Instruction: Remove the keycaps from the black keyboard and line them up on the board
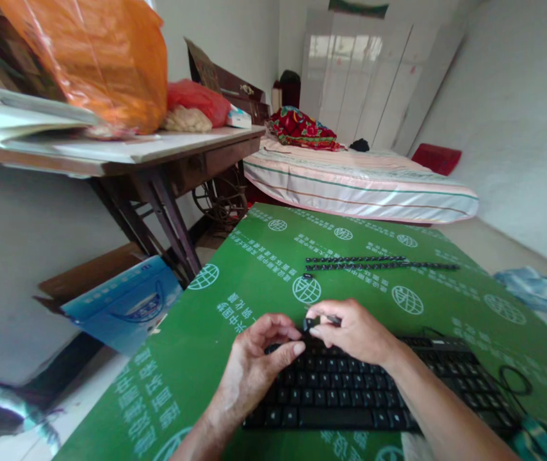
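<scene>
A black keyboard (334, 398) lies in front of me on the green table. Above its upper left part, my right hand (353, 330) pinches a small black keycap (309, 324) between thumb and index finger. A thin dark tool (334, 319) also shows among that hand's fingers; its kind is unclear. My left hand (264, 355) rests at the keyboard's upper left corner, fingers curved and thumb slightly apart from the fingertips, with nothing visible between them. Farther back, black keycaps (379, 265) lie in two long rows, and one loose keycap (307, 276) sits just below their left end.
The green table (235, 288) carries printed globes and lettering. A cable (516, 381) curls at the keyboard's right. To the left stands a desk (158, 148) bearing an orange bag (105, 64), with a blue box (124, 301) below. Beyond is a bed (350, 176).
</scene>
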